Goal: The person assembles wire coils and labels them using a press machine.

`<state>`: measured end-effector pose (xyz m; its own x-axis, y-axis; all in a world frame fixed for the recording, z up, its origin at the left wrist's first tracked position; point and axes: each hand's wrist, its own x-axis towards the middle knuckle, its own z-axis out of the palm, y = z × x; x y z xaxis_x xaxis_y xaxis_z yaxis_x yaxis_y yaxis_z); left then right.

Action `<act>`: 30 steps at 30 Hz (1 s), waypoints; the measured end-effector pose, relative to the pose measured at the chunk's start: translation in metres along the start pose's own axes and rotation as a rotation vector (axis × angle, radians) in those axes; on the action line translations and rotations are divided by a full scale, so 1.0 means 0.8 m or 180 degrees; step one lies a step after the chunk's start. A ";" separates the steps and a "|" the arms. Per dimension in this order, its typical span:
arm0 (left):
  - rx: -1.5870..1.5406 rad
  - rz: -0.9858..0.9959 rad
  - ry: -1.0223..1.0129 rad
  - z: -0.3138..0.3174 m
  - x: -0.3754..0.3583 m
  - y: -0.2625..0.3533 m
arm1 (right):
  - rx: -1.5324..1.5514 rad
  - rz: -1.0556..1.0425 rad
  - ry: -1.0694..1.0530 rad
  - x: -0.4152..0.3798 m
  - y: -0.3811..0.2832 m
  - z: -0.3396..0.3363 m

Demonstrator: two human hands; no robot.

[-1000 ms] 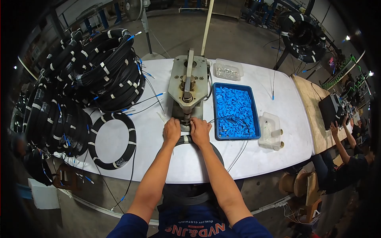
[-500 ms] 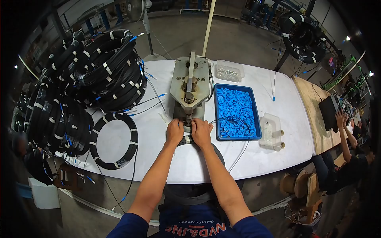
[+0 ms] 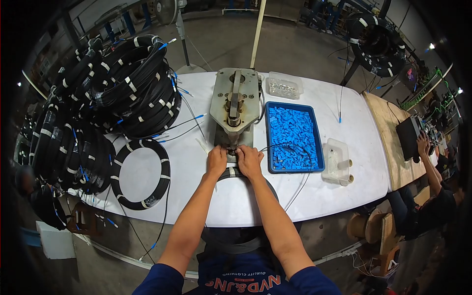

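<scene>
My left hand [image 3: 217, 160] is closed at the foot of a metal bench press [image 3: 235, 101]. Its fingertips pinch by the press's lower tool, and what they hold is hidden. Opposite it, my right hand [image 3: 250, 160] is closed with fingertips at the same spot. From the right hand a thin black cable [image 3: 309, 156] loops over a blue tray [image 3: 320, 162] of small blue plastic parts [image 3: 292, 137]. Below my hands lies part of a black cable coil [image 3: 231, 172] with a white tie. On the press's top, a metal bar [image 3: 237, 91] ends above a spring [image 3: 233, 119].
Stacked black cable coils [image 3: 135, 93] fill the table's left side, with a single coil [image 3: 117, 179] lying flat nearby. Clear plastic boxes [image 3: 336, 160] [image 3: 285, 87] stand around the tray. At right, another person's hand [image 3: 422, 143] works at a black device [image 3: 409, 140].
The bar on the press has tilted: its rear end has dropped and its front end has risen, showing the spring. Both my hands stay at the press's foot.
</scene>
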<state>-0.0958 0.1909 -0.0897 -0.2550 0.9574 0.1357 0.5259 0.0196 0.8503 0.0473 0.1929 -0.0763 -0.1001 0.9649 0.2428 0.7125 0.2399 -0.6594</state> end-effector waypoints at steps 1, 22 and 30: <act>0.0001 0.0009 -0.0010 -0.002 -0.001 0.004 | 0.0020 -0.0008 -0.0006 0.000 0.001 0.000; -0.0085 0.0320 -0.0141 -0.002 -0.004 0.004 | 0.0280 -0.0049 0.0140 -0.003 0.001 -0.001; -0.0026 0.0150 -0.0101 -0.002 -0.002 0.003 | 0.0306 -0.0093 0.0265 -0.004 0.011 0.006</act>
<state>-0.0954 0.1888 -0.0868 -0.2042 0.9658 0.1597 0.5301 -0.0280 0.8474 0.0502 0.1926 -0.0863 -0.0588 0.9461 0.3186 0.6399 0.2807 -0.7154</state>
